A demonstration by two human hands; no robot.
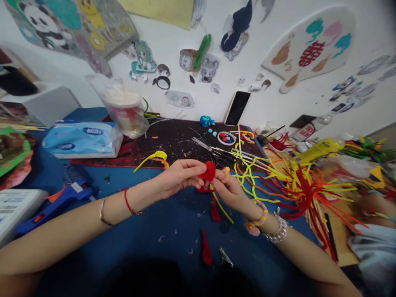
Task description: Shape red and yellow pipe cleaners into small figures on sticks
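Nearer the wearer and left of the fingers (191, 170), the dark blue tabletop (145, 237) offers the broadest passage, sprinkled with small scraps. Straight nearer from the fingers, a red fuzzy teardrop-shaped piece (206, 253) and a slim silver metal clip (226, 257) narrow that way. Just beyond the fingers, metal scissors with black handles (203, 144) bar a low reach; a hand could pass above them. Right of the fingers, tangled yellow fuzzy stems (254, 187) and a red-and-orange bundle of stems (305, 192) crowd the route. Well left, a blue plastic glue gun (63, 200) obstructs.
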